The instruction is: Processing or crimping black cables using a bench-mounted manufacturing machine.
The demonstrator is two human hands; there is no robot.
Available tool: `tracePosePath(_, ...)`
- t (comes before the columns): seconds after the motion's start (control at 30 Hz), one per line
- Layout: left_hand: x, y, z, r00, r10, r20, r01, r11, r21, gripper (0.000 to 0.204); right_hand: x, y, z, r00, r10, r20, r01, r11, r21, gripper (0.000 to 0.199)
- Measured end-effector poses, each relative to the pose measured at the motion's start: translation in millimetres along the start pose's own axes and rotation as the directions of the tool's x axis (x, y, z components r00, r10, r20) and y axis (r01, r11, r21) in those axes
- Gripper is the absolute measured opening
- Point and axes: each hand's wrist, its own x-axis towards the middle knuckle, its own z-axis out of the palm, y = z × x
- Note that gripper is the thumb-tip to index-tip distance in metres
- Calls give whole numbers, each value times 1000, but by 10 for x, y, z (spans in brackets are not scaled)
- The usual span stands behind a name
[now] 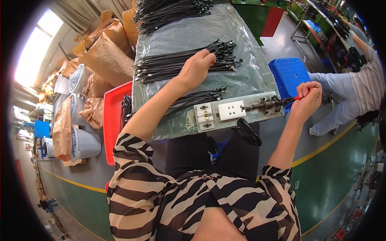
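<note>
My left hand (197, 69) rests on a bundle of thin black cables (165, 64) with small end connectors, its fingers curled down onto them; its fingertips are partly hidden. My right hand (307, 97) is wrapped round the red-tipped handle of a toggle clamp (265, 105). That clamp is mounted on a metal plate (255, 116) at the table's near edge. On the plate, a white block with several holes (232, 110) sits at the end of the clamp's rod, apart from a slotted white block (206, 117) on the left. A smaller cable group (201, 97) lies between bundle and plate.
More black cables (173, 14) are heaped at the table's far end. A red tray (116, 116) with cables stands left, beside paper sacks (106, 56) and grey buckets (86, 142). A blue stool (290, 76) stands right; beyond it is another person (362, 88).
</note>
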Motion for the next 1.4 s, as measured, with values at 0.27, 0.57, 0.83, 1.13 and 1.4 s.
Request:
tracePosePath(0.27, -311, 912, -769, 970, 243, -11, -243, 970, 6, 27, -27, 114, -117, 1000, 11, 9, -11, 1000, 6, 12)
tracePosePath(0.57, -1352, 852, -591, 979, -6, 203, 17, 998, -56, 41, 27, 258, -386, 975, 205, -90, -180, 958, 223, 13)
tracePosePath(0.83, -1496, 803, -552, 963, -32, 266, 27, 999, 22, 49, -106, 225, -297, 980, 170, -99, -153, 974, 166, 13)
tracePosePath(1.13, -1455, 864, -650, 931, -58, 361, 18, 993, 114, 62, -804, 309, 198, 796, -346, 497, 588, 640, -495, 13)
tracePosePath(1.4, -1479, 795, -764, 940, -21, 340, 9, 999, 38, 51, -818, 353, 112, 846, -197, 496, 447, 769, -457, 15)
